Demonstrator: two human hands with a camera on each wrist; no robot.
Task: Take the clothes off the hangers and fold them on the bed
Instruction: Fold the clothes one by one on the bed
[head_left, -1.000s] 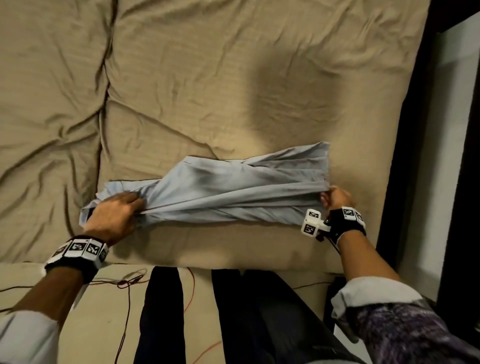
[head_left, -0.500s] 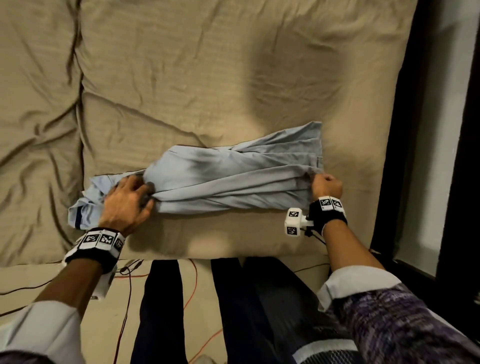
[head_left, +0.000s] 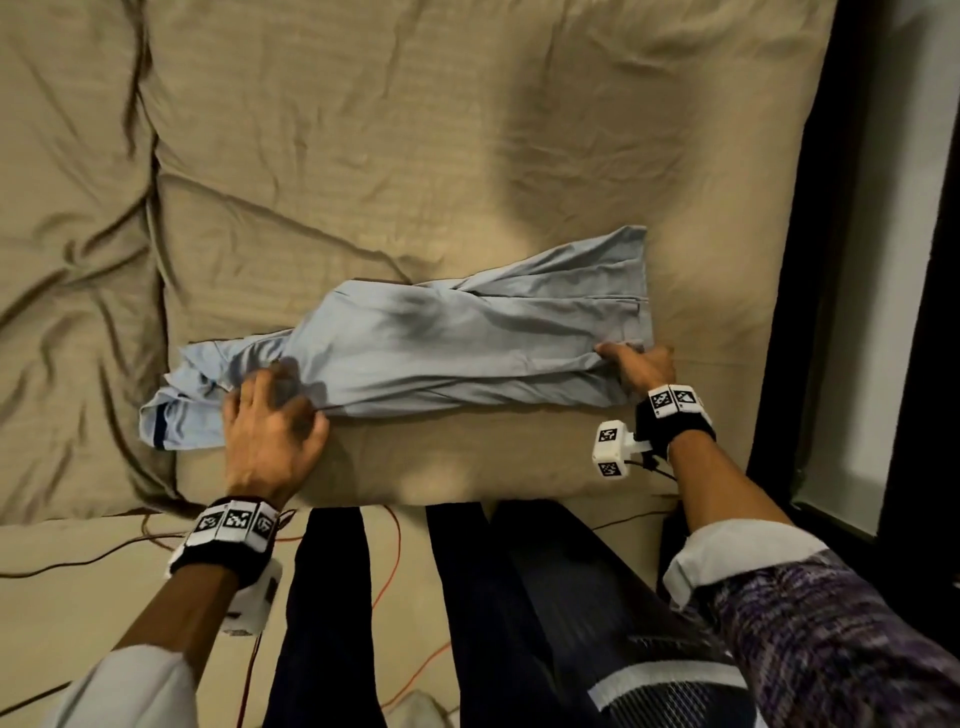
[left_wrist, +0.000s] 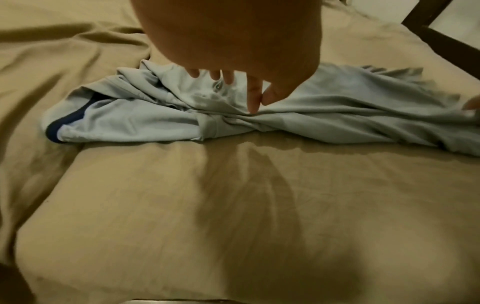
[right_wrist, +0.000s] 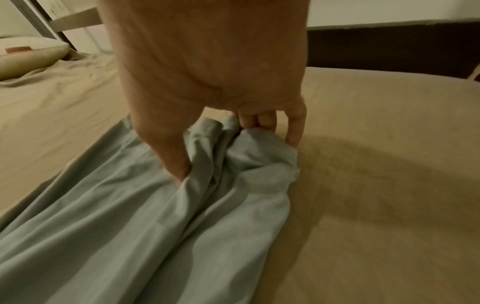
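Tan bedding (head_left: 467, 130) is lying under my hands. My right hand (head_left: 636, 366) is pinching the light blue shirt (head_left: 441, 353) at its right end, while my left hand (head_left: 270, 415), fingers spread, is pressing near its collar end. From hand to hand the shirt is stretching left-right along the bed's near edge, each end nearest its own hand.

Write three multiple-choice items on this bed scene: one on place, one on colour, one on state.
1. Where does the light blue shirt lie?
A. on the tan bedsheet
B. on a hanger
C. on the floor

2. What colour is the band inside its collar?
A. red
B. dark blue
C. white

3. What does the right hand do?
A. hangs idle
B. grips the shirt's end
C. holds a hanger

A: the shirt is spread on the sheet.
B: a dark blue strip shows at the collar.
B: thumb and fingers pinch bunched cloth.
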